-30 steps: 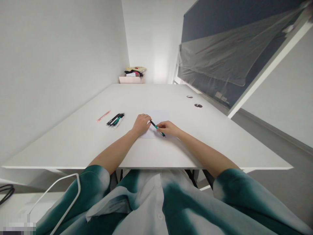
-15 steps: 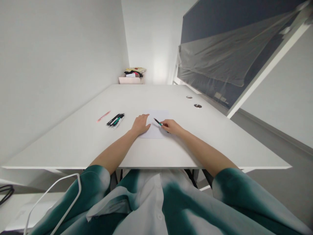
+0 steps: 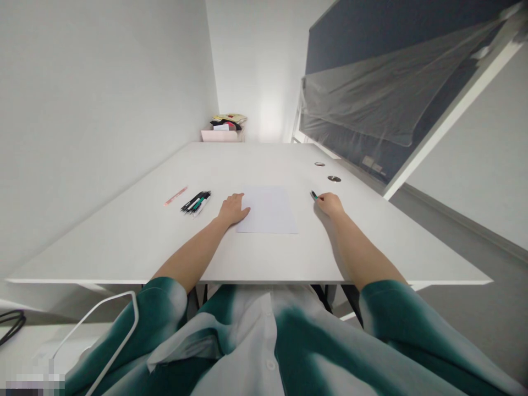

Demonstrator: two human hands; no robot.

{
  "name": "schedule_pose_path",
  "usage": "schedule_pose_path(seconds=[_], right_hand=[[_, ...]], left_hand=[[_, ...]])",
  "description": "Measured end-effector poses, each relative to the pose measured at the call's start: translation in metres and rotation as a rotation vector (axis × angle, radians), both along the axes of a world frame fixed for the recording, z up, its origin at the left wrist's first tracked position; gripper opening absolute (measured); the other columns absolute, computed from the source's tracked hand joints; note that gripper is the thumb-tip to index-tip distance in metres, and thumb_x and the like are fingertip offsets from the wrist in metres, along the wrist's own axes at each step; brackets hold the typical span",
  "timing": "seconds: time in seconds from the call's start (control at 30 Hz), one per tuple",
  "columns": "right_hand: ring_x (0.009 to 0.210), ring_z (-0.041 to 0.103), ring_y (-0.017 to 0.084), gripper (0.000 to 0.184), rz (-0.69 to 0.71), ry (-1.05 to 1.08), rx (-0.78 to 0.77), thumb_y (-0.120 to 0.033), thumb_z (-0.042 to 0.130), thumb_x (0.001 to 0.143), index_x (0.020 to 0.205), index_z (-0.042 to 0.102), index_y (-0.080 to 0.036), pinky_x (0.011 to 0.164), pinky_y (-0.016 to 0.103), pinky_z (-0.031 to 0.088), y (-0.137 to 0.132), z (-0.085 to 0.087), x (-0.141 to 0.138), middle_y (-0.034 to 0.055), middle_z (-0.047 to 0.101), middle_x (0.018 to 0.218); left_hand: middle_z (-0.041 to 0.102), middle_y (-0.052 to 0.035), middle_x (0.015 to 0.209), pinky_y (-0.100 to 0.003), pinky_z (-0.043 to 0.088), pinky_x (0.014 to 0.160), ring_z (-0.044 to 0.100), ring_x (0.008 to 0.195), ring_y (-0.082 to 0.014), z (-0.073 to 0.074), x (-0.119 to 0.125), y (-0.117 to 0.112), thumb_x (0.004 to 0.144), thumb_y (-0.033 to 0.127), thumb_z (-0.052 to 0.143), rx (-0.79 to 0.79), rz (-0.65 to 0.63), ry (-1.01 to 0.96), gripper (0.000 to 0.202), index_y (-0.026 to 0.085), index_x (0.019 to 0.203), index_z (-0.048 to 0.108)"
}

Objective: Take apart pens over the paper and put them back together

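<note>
A sheet of white paper [image 3: 270, 212] lies flat on the white table [image 3: 264, 258]. My left hand [image 3: 233, 209] rests at the paper's left edge, fingers stretched out and thumb over the sheet. To the right of the paper, my right hand [image 3: 330, 204] pinches a dark pen with a green part [image 3: 314, 195]; its upper end points to the far left and the rest is hidden by the fingers. A bunch of several pens [image 3: 195, 202], black, green and white, lies left of my left hand. Beyond it is a slim pink stick-like item [image 3: 176, 196].
At the table's far end stands a pale box [image 3: 223, 135] with folded cloth items on top. Two round metal-rimmed table inserts [image 3: 334, 179] sit at the right rear. A dark panel [image 3: 371, 99] partly covered with plastic film leans along the right side; a wall runs along the left.
My right hand has moved right with the pen, from over the paper to the table beside it. My left hand has slid slightly left.
</note>
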State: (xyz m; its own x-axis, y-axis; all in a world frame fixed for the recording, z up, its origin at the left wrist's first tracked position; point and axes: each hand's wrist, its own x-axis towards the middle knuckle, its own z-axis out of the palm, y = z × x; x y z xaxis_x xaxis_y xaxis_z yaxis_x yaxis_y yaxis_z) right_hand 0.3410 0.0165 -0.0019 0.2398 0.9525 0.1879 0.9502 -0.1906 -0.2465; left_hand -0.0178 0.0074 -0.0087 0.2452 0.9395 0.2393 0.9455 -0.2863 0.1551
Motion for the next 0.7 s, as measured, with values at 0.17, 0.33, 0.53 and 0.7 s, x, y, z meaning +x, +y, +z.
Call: schedule_pose_path(seconds=[0.17,0.33,0.53,0.7], right_hand=[[0.092,0.067,0.025,0.030,-0.088,0.036,0.025,-0.018,0.053,0.086,0.104,0.077,-0.010,0.080,0.029,0.050,0.000,-0.005,0.003,0.0188,0.073,0.103],[0.092,0.067,0.025,0.029,-0.136,0.068,0.034,-0.016,0.055,0.083,0.102,0.077,-0.010,0.081,0.030,0.050,0.000,-0.007,0.002,0.0188,0.073,0.102],[0.090,0.067,0.026,0.027,-0.137,0.113,0.042,-0.017,0.056,0.083,0.099,0.077,-0.010,0.081,0.033,0.050,0.002,-0.009,0.004,0.0195,0.073,0.098],[0.085,0.065,0.025,0.027,-0.135,0.130,0.042,-0.019,0.057,0.081,0.097,0.077,-0.009,0.080,0.034,0.052,0.005,-0.011,0.007,0.0177,0.072,0.090]], left_hand=[[0.050,-0.0162,0.143,-0.042,0.038,0.107,0.048,0.129,-0.0306,-0.001,-0.001,0.001,0.089,0.046,0.050,-0.019,0.013,0.002,0.063,0.015,0.142,0.040],[0.050,-0.0157,0.143,-0.043,0.038,0.107,0.048,0.129,-0.0306,0.000,-0.001,0.001,0.089,0.046,0.049,-0.024,0.020,-0.004,0.062,0.017,0.142,0.040],[0.051,-0.0166,0.142,-0.042,0.039,0.106,0.049,0.129,-0.0302,0.000,-0.002,0.001,0.089,0.047,0.050,-0.033,0.011,-0.007,0.061,0.015,0.141,0.041],[0.053,-0.0145,0.140,-0.040,0.041,0.105,0.051,0.126,-0.0282,-0.001,-0.003,0.002,0.090,0.047,0.047,-0.049,-0.002,-0.007,0.057,0.016,0.139,0.045]])
